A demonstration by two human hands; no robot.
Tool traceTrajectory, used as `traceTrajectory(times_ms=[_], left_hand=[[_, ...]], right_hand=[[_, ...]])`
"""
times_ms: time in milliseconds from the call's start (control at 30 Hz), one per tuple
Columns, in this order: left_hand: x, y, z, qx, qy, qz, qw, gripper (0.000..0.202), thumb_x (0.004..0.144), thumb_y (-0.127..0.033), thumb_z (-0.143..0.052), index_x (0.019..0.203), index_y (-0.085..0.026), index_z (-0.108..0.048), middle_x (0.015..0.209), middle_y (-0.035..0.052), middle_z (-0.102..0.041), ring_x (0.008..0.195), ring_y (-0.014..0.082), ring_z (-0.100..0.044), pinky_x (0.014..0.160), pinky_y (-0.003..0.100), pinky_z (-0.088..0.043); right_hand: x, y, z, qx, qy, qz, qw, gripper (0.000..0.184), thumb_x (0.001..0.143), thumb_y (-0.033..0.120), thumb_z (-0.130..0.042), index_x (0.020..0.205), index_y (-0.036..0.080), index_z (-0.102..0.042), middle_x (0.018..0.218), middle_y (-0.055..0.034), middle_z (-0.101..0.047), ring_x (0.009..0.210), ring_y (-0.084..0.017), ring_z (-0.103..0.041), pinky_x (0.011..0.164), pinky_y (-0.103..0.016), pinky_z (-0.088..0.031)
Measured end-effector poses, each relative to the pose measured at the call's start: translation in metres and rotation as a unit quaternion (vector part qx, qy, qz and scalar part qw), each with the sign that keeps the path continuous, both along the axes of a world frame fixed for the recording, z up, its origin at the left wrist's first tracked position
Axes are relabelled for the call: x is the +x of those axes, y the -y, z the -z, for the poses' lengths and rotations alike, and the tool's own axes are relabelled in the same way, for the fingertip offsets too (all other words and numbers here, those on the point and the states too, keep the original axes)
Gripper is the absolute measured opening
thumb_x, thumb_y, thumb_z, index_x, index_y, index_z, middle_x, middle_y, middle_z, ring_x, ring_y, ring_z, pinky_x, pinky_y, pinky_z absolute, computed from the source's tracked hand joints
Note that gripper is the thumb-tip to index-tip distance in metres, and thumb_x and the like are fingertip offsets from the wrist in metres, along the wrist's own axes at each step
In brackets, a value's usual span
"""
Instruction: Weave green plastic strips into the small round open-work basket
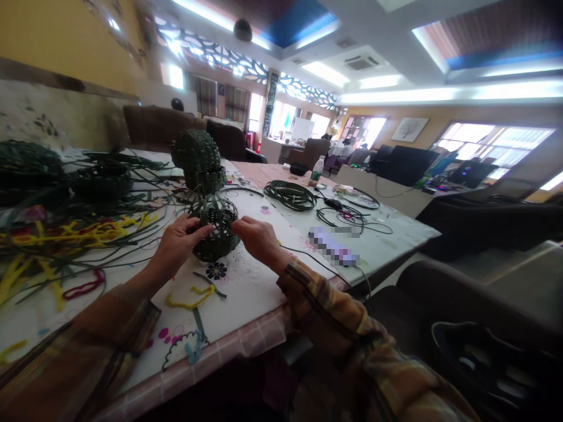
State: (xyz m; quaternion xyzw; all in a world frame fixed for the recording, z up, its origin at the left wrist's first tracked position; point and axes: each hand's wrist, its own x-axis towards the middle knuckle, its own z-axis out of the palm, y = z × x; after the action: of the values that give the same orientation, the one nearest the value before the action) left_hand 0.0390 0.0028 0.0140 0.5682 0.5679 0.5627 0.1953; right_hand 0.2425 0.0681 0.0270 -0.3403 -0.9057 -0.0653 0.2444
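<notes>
A small dark green woven basket (215,230), round and partly open at the weave, rests on the table (246,293) between my two hands. My left hand (176,243) grips its left side with the fingers curled on the weave. My right hand (257,234) holds its right side, fingers pinching the strips. Loose green strips rise from the basket's top toward a taller dark green woven piece (197,158) standing right behind it.
Yellow and red pipe cleaners (79,231) and loose green strips lie at the left. A coil of green strips (290,194), black cables (352,220), a water bottle (316,171) and a round plate (356,196) sit farther right. More woven pieces (26,164) stand far left.
</notes>
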Motion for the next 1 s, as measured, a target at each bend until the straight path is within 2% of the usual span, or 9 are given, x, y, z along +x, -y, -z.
traceTrajectory(times_ms=[167,300,433,600,667,767,833,900,1000], left_hand=[[-0.005,-0.002,0.004,0.026,-0.082,-0.028,0.996,0.032,0.072,-0.053,-0.074,0.075,-0.022,-0.074,0.086,0.0033,-0.053,0.084,0.0202,-0.054,0.081,0.032,-0.045],[-0.014,-0.003,0.003,0.013,-0.133,0.015,0.991,0.036,0.071,-0.056,-0.073,0.085,-0.024,-0.079,0.086,0.0049,-0.056,0.089,0.0244,-0.056,0.089,0.035,-0.048],[-0.019,-0.005,0.007,0.006,-0.168,0.024,0.986,0.04,0.073,-0.061,-0.069,0.083,-0.023,-0.077,0.091,0.0062,-0.058,0.091,0.0256,-0.058,0.09,0.037,-0.048],[-0.012,-0.004,0.02,0.061,-0.202,-0.054,0.976,0.04,0.08,-0.061,-0.064,0.076,-0.022,-0.064,0.095,0.0067,-0.055,0.092,0.0248,-0.058,0.09,0.038,-0.047],[-0.008,-0.002,0.022,0.083,-0.2,-0.081,0.973,0.036,0.082,-0.058,-0.064,0.085,-0.022,-0.065,0.098,0.007,-0.056,0.099,0.0265,-0.059,0.094,0.039,-0.047],[-0.004,0.005,0.016,0.136,-0.196,-0.106,0.965,0.037,0.085,-0.053,-0.065,0.109,-0.024,-0.063,0.117,0.0103,-0.059,0.118,0.0308,-0.055,0.1,0.042,-0.046],[-0.001,0.011,0.008,0.164,-0.201,-0.13,0.957,0.038,0.087,-0.051,-0.066,0.114,-0.025,-0.061,0.13,0.0128,-0.056,0.123,0.0321,-0.052,0.091,0.041,-0.049],[0.006,0.018,0.002,0.181,-0.214,-0.151,0.948,0.034,0.088,-0.051,-0.066,0.108,-0.024,-0.062,0.126,0.0132,-0.059,0.115,0.0309,-0.056,0.084,0.039,-0.048],[0.02,0.026,-0.001,0.12,-0.225,-0.146,0.956,0.028,0.093,-0.049,-0.06,0.104,-0.024,-0.065,0.099,0.0057,-0.067,0.077,0.0203,-0.06,0.078,0.035,-0.046]], right_hand=[[0.003,0.002,-0.008,-0.082,0.046,-0.006,0.996,0.026,0.103,0.034,-0.05,0.089,0.024,-0.07,0.079,-0.0003,-0.071,0.07,-0.014,-0.057,0.063,-0.03,-0.022],[0.003,0.003,-0.008,-0.068,0.077,-0.012,0.995,0.028,0.104,0.035,-0.048,0.091,0.025,-0.07,0.082,-0.0014,-0.072,0.069,-0.014,-0.056,0.062,-0.031,-0.018],[0.004,0.003,-0.003,-0.065,0.079,-0.027,0.994,0.029,0.105,0.033,-0.045,0.095,0.024,-0.07,0.086,-0.0021,-0.073,0.07,-0.013,-0.056,0.062,-0.031,-0.018],[0.006,-0.005,0.01,-0.085,0.008,-0.007,0.996,0.03,0.106,0.039,-0.047,0.097,0.023,-0.07,0.087,-0.0014,-0.073,0.074,-0.013,-0.059,0.065,-0.027,-0.026],[0.007,-0.009,0.018,-0.079,-0.021,0.004,0.997,0.029,0.107,0.035,-0.044,0.102,0.023,-0.07,0.092,-0.0018,-0.074,0.078,-0.013,-0.061,0.067,-0.026,-0.028],[0.007,-0.012,0.027,-0.064,-0.041,0.012,0.997,0.029,0.107,0.027,-0.04,0.107,0.024,-0.069,0.1,-0.0027,-0.074,0.083,-0.014,-0.063,0.066,-0.027,-0.029],[0.007,-0.011,0.029,-0.063,-0.042,0.014,0.997,0.029,0.106,0.025,-0.04,0.106,0.024,-0.069,0.101,-0.0025,-0.074,0.084,-0.015,-0.063,0.065,-0.028,-0.028],[0.006,-0.009,0.03,-0.064,-0.039,0.013,0.997,0.027,0.105,0.026,-0.04,0.104,0.024,-0.068,0.098,-0.0019,-0.074,0.082,-0.015,-0.063,0.064,-0.028,-0.027],[0.004,-0.003,0.029,-0.066,-0.024,0.015,0.997,0.027,0.106,0.027,-0.04,0.1,0.023,-0.066,0.093,-0.0022,-0.074,0.079,-0.015,-0.064,0.063,-0.03,-0.025]])
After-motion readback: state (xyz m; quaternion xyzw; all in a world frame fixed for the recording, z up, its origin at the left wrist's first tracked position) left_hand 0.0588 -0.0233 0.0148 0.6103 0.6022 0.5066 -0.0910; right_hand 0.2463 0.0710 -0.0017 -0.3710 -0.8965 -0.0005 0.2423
